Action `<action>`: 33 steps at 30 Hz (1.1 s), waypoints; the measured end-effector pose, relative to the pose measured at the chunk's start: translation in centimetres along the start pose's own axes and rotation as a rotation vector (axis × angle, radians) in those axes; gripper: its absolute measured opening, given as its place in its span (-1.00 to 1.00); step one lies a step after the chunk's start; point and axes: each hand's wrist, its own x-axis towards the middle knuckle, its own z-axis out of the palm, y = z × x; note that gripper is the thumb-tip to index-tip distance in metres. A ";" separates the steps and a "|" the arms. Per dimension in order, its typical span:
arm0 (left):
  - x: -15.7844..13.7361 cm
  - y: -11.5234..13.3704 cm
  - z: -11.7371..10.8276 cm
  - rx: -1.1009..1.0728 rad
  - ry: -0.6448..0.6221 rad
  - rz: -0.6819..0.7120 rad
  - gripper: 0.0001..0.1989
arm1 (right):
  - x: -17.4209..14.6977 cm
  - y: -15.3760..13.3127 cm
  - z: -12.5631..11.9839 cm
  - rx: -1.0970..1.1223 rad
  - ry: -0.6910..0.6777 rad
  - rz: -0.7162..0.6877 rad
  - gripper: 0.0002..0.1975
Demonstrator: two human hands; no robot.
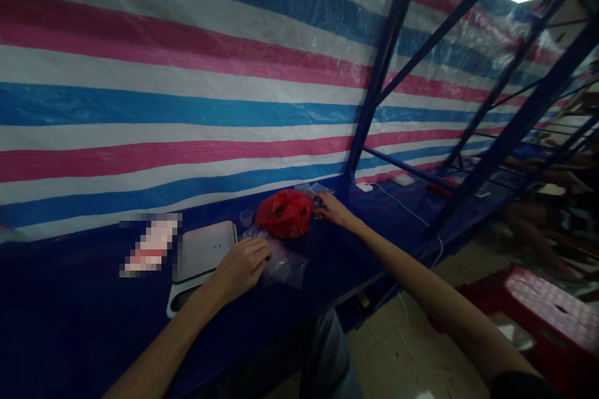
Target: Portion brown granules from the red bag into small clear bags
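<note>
On the blue tabletop (93, 330) in the head view, we see a red plastic bag (285, 224) lying between two hands, its longer side running roughly left to right: the right hand (334, 209) is closer, just off its right edge, while the left hand (246, 262) rests lower, by a clear plastic bag (285, 265). Both sets of fingers are bent, though we cannot tell whether either grips anything. The clear plastic bag partly obstructs the near side; a small clear cup (246, 219) and scale (206, 255) stand left.
</note>
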 end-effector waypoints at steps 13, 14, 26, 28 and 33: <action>-0.2 -0.2 -0.4 0.033 0.117 -0.021 -0.80 | -0.8 1.5 -5.2 0.061 0.102 0.226 -0.84; -0.2 -0.1 -0.5 0.009 0.141 -0.039 -0.80 | -1.0 0.8 -5.8 0.099 0.171 0.206 -0.84; 0.4 -0.7 -1.2 -0.597 0.532 -0.608 -0.64 | 3.5 -18.4 4.2 1.288 -0.067 -0.168 -0.61; 0.6 -1.4 -1.5 -0.688 0.599 -0.695 -0.65 | 4.5 -17.9 5.4 1.363 -0.101 -0.152 -0.66; 0.5 -2.7 -1.6 -0.788 0.694 -0.747 -0.55 | 4.5 -15.0 5.9 1.031 -0.115 -0.171 -0.69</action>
